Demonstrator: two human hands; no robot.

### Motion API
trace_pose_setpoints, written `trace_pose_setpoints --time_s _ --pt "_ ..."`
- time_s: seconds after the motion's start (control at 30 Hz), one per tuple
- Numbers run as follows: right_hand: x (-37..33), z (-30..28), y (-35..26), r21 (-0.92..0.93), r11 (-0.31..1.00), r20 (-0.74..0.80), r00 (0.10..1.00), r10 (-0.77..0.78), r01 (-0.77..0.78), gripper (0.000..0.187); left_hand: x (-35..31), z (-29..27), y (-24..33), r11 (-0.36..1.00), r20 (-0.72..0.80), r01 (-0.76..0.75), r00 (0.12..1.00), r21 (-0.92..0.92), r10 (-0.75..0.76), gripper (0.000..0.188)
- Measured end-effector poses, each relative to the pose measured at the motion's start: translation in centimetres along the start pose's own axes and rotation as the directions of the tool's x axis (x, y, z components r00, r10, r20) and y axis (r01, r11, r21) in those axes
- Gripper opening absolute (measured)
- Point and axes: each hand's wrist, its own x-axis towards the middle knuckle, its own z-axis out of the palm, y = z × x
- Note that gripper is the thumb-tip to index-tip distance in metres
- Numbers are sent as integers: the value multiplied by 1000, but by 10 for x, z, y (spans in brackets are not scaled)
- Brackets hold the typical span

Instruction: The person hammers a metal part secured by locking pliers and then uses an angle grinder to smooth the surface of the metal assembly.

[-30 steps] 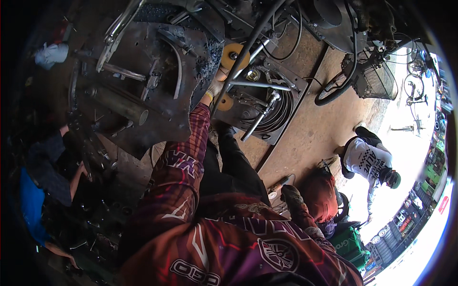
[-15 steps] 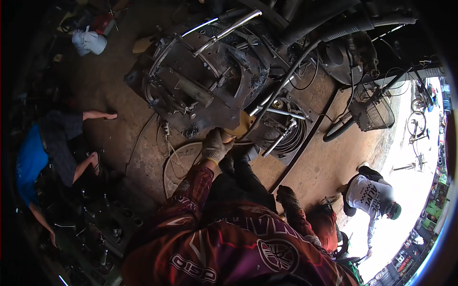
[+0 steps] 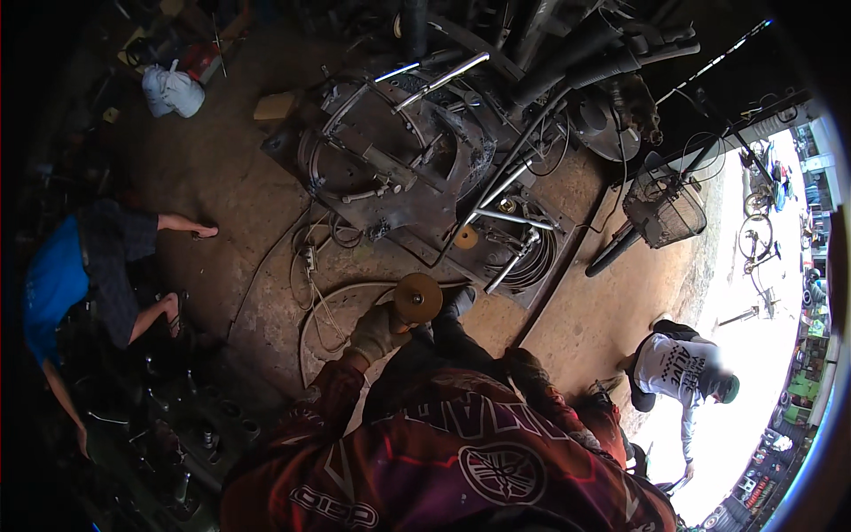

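I am wearing: one long-sleeved jersey (image 3: 425, 448), maroon and purple, bearing pale lettering (image 3: 480, 420) and, toward the right, a round emblem (image 3: 503, 473); one greyish-olive glove (image 3: 370, 339), left hand (image 3: 379, 331); one darker glove (image 3: 529, 369), right hand (image 3: 523, 361); dark trousers (image 3: 455, 340); one dark shoe (image 3: 457, 303), far.

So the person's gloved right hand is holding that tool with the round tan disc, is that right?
Wrong hand: it's the person's gloved left hand that is holding that tool with the round tan disc, as the head view shows.
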Motion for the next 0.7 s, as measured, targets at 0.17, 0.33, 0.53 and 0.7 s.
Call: trace_pose_setpoints --time_s 0.17,0.33,0.53,0.7 --pt "-1 17 -64 -445 843 78 951 -300 303 53 -13 -60 89 942 -78 -253 967 -219 242 59" --pt "-65 39 -186 100 558 177 537 -825 824 58 20 -96 186 584 -365 -590 806 -558 465 72" --pt "-133 -24 -269 765 430 153 515 -844 479 70 33 -180 307 319 -485 -708 679 -630 551 78" --pt "-124 -54 -281 771 377 67 522 -850 514 70 67 -167 319 221 -444 -601 748 -768 493 75"
